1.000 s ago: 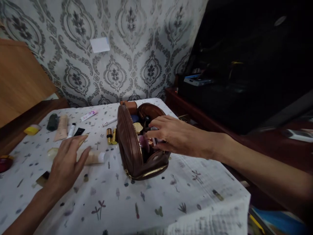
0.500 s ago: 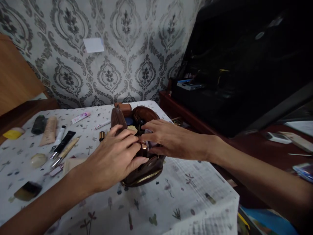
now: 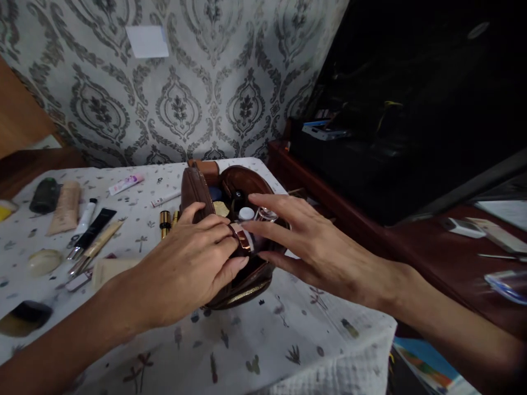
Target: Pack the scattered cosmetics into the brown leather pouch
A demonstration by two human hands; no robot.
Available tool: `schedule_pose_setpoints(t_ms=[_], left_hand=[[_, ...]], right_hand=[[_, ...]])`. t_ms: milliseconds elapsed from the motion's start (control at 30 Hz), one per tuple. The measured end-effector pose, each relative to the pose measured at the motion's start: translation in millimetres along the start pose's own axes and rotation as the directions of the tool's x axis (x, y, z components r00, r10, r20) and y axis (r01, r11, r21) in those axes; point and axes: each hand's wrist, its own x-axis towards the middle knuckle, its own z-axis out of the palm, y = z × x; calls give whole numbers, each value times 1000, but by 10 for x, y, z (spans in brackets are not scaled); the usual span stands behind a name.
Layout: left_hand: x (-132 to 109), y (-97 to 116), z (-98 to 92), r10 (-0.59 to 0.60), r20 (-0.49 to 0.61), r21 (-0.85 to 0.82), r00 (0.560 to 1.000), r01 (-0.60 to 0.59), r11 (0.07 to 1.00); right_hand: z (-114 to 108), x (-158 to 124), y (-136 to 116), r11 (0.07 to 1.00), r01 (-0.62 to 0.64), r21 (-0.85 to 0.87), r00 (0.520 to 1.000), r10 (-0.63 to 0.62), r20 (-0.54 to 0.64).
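A brown cosmetic bag [image 3: 196, 189] with a gold zip stands unzipped on the cloth-covered table. Inside it are a round white-capped container [image 3: 246, 213], a clear-topped bottle [image 3: 267, 214], a rose-gold-banded item [image 3: 242, 237] and a yellowish piece [image 3: 221, 208]. My left hand [image 3: 185, 263] is bent over the bag's near left side and grips it, its fingertips by the rose-gold band. Above the bag's right half, my right hand [image 3: 313, 236] is open with fingers apart, close to the clear-topped bottle. The hands cover part of the bag's contents.
Left on the patterned cloth [image 3: 230, 356] lie a beige tube [image 3: 66, 207], a black tube [image 3: 96, 233], a dark bottle [image 3: 44, 196], a pink-and-white tube [image 3: 125, 184] and a gold-and-black lipstick [image 3: 164, 222]. A large black screen [image 3: 411, 120] stands on the right-hand desk [image 3: 395, 258].
My right hand has drawn back to the right and its fingers have spread, uncovering the white-capped container and clear-topped bottle. The left hand stays on the bag. The view has shifted slightly.
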Motion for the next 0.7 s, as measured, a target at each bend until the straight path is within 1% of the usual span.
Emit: schedule_pose_setpoints(t_ms=[67, 133, 267, 400, 567, 700], left_hand=[[17, -2, 10, 7, 4, -16, 1000, -7, 1000], [34, -3, 28, 15, -5, -28, 1000, -15, 999], [52, -7, 67, 9, -36, -58, 999, -11, 998], [57, -6, 94, 1, -67, -75, 998, -6, 997], [68, -6, 104, 2, -34, -75, 999, -4, 997], [71, -13, 113, 9, -23, -63, 1000, -11, 998]], right_hand=[[-12, -73, -28, 1000, -12, -23, 998, 11, -61], [-22, -116, -45, 999, -19, -49, 997, 15, -80], [-23, -119, -36, 994, -38, -102, 996, 29, -87], [-21, -79, 16, 993, -22, -115, 997, 13, -77], [-23, -60, 60, 995, -49, -82, 997, 43, -64], [-20, -40, 67, 995, -35, -92, 998, 30, -51]])
